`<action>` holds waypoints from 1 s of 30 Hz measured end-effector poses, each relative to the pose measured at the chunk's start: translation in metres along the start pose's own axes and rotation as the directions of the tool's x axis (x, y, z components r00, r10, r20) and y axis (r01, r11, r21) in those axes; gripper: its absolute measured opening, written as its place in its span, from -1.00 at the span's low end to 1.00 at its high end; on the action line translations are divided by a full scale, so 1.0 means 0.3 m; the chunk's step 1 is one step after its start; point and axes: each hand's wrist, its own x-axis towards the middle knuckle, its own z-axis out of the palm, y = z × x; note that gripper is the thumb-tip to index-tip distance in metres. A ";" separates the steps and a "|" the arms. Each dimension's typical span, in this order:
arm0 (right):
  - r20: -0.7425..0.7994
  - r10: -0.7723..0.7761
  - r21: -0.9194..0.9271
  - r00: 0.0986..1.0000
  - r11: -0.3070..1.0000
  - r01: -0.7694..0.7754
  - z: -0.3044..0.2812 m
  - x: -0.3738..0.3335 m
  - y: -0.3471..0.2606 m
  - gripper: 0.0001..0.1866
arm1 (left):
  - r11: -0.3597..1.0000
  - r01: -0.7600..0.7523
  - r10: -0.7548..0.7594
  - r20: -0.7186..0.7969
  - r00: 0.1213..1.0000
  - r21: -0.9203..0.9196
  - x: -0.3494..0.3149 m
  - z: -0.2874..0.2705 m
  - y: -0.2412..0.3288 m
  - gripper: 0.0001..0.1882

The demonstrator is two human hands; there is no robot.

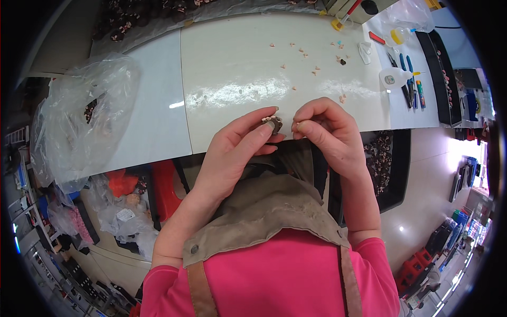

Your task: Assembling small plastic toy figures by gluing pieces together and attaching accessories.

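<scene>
Over the table's near edge, my left hand [235, 145] grips a small dark brown figurine part [272, 124] with pale pink bits on it, thumb on top and fingers beneath. Just to its right, my right hand [327, 132] is closed in a pinch, thumb against forefinger. A tiny pale speck shows at those fingertips, too small to name. The two hands are a short gap apart. Beyond them, several tiny peach-coloured pieces [301, 50] lie scattered on the white tabletop [232, 63], with one small dark piece [343, 62] among them.
At right stand a white squeeze bottle [395, 78], blue-handled tools [409, 68] and a long black tray [441, 79]. A clear plastic bag [90, 111] drapes over the left side. Below the table's right edge sits a black crate [396, 174] of dark parts; a red stool [166, 190] stands at left.
</scene>
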 end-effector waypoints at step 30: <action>0.087 0.239 0.042 0.967 0.969 -0.243 0.008 0.044 0.011 -0.86 | 0.990 -0.139 0.139 0.001 0.990 -0.006 -0.012 0.000 -0.033 -0.58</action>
